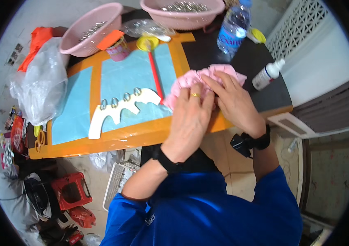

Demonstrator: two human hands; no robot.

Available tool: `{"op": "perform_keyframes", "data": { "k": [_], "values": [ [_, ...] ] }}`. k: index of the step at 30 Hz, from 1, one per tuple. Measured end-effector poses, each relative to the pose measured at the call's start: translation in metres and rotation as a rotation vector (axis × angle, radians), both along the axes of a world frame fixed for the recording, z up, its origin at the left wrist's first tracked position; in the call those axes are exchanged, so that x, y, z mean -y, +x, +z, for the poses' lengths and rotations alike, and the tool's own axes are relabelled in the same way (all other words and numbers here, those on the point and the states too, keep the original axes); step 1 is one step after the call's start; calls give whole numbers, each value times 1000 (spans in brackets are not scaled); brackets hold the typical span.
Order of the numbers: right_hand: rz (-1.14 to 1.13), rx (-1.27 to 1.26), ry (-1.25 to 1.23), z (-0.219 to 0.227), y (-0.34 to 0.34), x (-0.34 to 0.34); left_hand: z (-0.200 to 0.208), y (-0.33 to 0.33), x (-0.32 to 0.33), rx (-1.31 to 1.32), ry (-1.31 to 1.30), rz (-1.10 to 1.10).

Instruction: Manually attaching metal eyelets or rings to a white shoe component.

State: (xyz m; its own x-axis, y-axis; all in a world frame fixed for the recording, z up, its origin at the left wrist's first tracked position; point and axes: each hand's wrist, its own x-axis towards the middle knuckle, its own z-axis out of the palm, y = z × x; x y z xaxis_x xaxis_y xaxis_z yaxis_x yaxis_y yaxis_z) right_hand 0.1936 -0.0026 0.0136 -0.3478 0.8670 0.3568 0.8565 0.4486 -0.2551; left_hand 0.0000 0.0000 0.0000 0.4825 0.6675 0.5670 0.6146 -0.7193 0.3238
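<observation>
Head view: L hand (pixel 189 118) and R hand (pixel 236 102) rest on the pink cloth (pixel 185 83), on the bench (pixel 277 92) just R of the red stick (pixel 154 74); fingers of both part-bent, any pinch hidden, can't tell. Prob. best w/ light, even pressure: L steadying, R working folds.

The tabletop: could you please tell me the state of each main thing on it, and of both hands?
Pink cloth: bunched up.
Left hand: on the cloth, grip unclear.
Right hand: on the cloth, grip unclear.
Water bottle: standing, capped.
White bottle: standing.
Left pink basin: holding small metallic pieces.
Right pink basin: likewise.
White curved piece: lying down, four metal loops along its upper edge.
Red rod: lying down.
</observation>
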Motion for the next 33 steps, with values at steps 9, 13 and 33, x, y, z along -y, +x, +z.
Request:
{"op": "perform_keyframes", "data": {
  "k": [9, 13, 33],
  "values": [
    [-34, -1091, -148, -1, -8, 38, 39, 18, 9, 729, -649, -168],
    [85, -1160, -197, 9, -19, 53, 34, 24, 14, 1005, -752, -344],
    [-106, -921, 183, 34, -4, -10, 17, -49, 46, 652, -472, -537]
  ]
}}
